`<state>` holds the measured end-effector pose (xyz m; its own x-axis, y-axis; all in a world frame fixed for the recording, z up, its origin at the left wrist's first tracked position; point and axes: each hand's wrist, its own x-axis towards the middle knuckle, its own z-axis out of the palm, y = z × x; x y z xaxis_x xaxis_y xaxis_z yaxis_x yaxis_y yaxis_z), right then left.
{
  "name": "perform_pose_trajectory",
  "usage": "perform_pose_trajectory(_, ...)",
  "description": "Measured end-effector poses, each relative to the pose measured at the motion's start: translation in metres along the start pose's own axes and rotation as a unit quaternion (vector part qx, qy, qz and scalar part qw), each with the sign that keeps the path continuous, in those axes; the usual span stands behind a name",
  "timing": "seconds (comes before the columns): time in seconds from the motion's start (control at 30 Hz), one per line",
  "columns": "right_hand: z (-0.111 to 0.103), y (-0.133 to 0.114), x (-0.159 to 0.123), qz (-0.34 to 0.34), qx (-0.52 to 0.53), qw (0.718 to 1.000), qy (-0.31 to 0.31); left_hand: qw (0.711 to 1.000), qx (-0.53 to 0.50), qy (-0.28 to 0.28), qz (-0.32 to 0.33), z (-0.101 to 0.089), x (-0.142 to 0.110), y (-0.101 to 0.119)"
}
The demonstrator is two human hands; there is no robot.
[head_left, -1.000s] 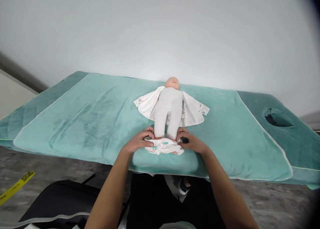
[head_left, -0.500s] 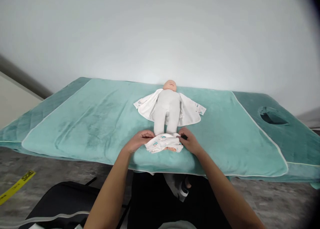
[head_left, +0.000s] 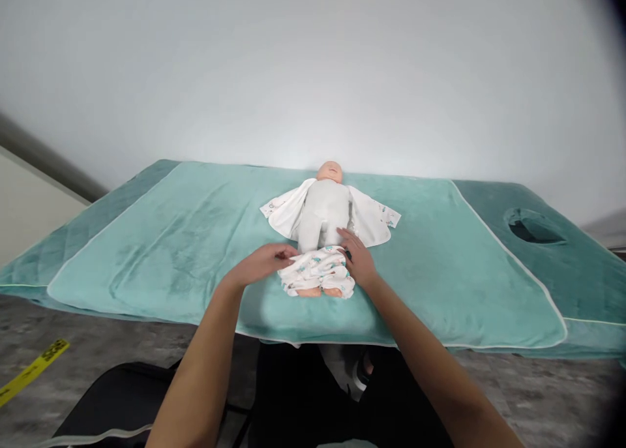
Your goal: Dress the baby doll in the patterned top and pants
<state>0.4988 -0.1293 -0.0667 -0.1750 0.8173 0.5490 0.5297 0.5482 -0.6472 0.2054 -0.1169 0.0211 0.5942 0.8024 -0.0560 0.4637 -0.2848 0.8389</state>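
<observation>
A baby doll (head_left: 330,203) in a light grey body suit lies on its back, head toward the wall. White printed baby pants (head_left: 315,270) are bunched around its lower legs, with its bare feet (head_left: 309,292) showing below the cuffs. At the left side of the waistband, my left hand (head_left: 267,261) pinches the fabric between thumb and fingers. My right hand (head_left: 358,257) lies at the opposite side, fingers stretched over the doll's leg and thumb apart by the waistband. Beneath the doll, a white printed jacket (head_left: 372,216) is spread open, its sleeves out to both sides.
The doll lies on a padded bed with a green cover (head_left: 161,239). A face hole (head_left: 536,227) is at the bed's right end. Behind stands a plain wall (head_left: 313,70). A black chair (head_left: 115,399) and yellow floor tape (head_left: 34,372) are at lower left.
The pants have moved slightly up the legs, and both feet now show below the cuffs. My right hand has gone from pinching the waistband to stretched fingers on the leg.
</observation>
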Motion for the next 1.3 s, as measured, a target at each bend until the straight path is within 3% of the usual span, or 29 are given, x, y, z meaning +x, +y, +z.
perform_pose_trajectory(0.13, 0.0, 0.01, 0.002, 0.038, 0.012, 0.999, 0.033, 0.974, 0.109, 0.187, 0.063, 0.012, 0.045, -0.025)
perform_pose_trajectory(0.23, 0.0, 0.012, 0.003, 0.051, 0.036, 0.997, 0.042, 0.951, 0.081, 0.298, 0.02, 0.027, 0.083, -0.039)
perform_pose_trajectory(0.33, 0.001, 0.012, 0.003, 0.068, 0.049, 0.996, 0.034, 0.938, 0.045, 0.342, -0.033, 0.034, 0.111, -0.049)
perform_pose_trajectory(0.57, 0.005, 0.018, 0.003, 0.101, 0.015, 0.994, 0.044, 0.92, 0.077, 0.384, -0.019, 0.033, 0.139, -0.051)
perform_pose_trajectory(0.67, 0.007, 0.02, 0.001, 0.107, 0.004, 0.993, 0.059, 0.924, 0.084, 0.373, 0.005, 0.032, 0.142, -0.045)
perform_pose_trajectory(0.83, 0.009, 0.018, 0.005, 0.108, -0.04, 0.989, 0.093, 0.948, -0.063, 0.311, -0.016, 0.023, 0.134, -0.048)
perform_pose_trajectory(1.03, -0.006, 0.023, 0.048, 0.085, -0.082, 0.991, 0.065, 0.962, -0.145, 0.232, 0.004, 0.014, 0.131, -0.064)
perform_pose_trajectory(1.17, -0.013, 0.033, 0.086, 0.188, -0.094, 0.973, 0.097, 0.958, -0.132, 0.249, 0.055, 0.013, 0.132, -0.062)
perform_pose_trajectory(1.3, -0.003, 0.047, 0.108, 0.26, -0.034, 0.958, 0.119, 0.955, -0.12, 0.264, 0.061, 0.014, 0.132, -0.061)
